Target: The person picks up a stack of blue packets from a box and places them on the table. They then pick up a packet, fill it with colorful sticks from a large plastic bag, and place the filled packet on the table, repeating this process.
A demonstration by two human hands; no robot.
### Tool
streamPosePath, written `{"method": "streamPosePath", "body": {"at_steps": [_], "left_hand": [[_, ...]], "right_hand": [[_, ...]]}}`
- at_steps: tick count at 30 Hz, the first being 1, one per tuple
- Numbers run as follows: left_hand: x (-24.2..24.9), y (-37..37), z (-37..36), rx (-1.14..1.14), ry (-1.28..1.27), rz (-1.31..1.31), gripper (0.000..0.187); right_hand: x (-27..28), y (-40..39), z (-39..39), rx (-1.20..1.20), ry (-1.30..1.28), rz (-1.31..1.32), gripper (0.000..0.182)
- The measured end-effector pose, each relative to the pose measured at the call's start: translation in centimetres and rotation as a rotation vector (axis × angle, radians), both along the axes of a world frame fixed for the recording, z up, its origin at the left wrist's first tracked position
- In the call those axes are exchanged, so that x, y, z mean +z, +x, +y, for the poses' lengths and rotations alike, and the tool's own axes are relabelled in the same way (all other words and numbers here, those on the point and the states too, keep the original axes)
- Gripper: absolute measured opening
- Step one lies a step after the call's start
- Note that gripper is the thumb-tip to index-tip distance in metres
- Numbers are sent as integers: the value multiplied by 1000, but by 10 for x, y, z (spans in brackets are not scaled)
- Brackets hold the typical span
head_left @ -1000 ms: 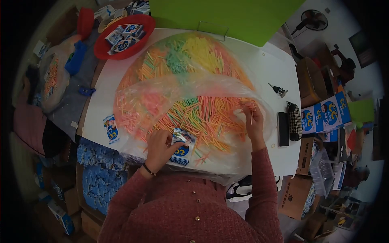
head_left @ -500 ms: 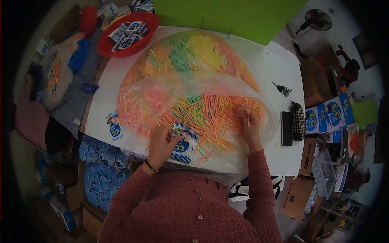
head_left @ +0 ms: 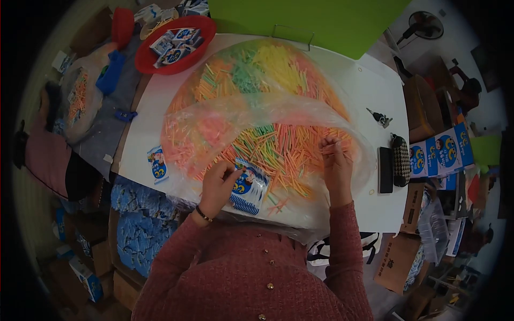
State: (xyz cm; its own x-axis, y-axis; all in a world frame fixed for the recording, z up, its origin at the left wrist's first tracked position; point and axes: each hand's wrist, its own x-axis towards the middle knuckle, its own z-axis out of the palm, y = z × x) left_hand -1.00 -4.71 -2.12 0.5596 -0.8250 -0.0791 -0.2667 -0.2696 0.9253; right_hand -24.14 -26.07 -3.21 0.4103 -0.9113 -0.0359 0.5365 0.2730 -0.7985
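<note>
My left hand [head_left: 217, 187] is at the left edge of a small stack of blue-and-white printed packets [head_left: 250, 187], its thumb and forefinger apart. The packets lie at the front of the table, by a large clear plastic bag [head_left: 257, 109]. Thin pink, orange, green and yellow sticks [head_left: 278, 152] fill the bag, loose at its opening. Over the right side of these sticks, my right hand [head_left: 337, 160] is raised with its fingers pinched together. What is between those fingertips is too small to make out against the sticks.
Another printed packet [head_left: 158, 165] lies left on the white table [head_left: 375, 96]. A red basin [head_left: 209, 45] of packets stands at the back left. Keys [head_left: 380, 117], a phone [head_left: 385, 170] and a checked pouch [head_left: 400, 160] lie right. Someone's pink clothing [head_left: 48, 158] shows far left.
My left thumb has come off the face of the top packet and the hand is now at the stack's edge. My right hand stays over the sticks, its fingers shifted slightly. The view has shifted slightly.
</note>
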Motion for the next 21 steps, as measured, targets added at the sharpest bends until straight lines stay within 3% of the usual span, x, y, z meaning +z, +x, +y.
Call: {"method": "streamPosePath", "body": {"at_steps": [3,5,7,9,11,12,15,18,21], "left_hand": [[2,5,-1,-11,-160,-201,11],[10,11,-4,-71,-262,-676,8],[11,13,-7,-32,-295,-689,8],[6,12,-6,-2,-332,-700,9],[-4,9,-3,44,-139,-59,12],[-8,10,-3,39,-137,-60,12],[-12,13,-2,-45,-87,128,18],[-3,22,0,-158,48,94,18],[-1,24,3,-277,68,189,20]], "right_hand": [[8,13,18,8,120,-97,17],[21,19,32,47,173,-96,17],[33,27,49,85,231,-98,17],[40,37,68,274,165,-71,19],[38,52,90,399,195,-27,22],[38,58,100,518,220,25,24],[13,73,119,532,160,208,28],[2,70,112,575,311,155,30],[2,66,110,544,241,105,30]]}}
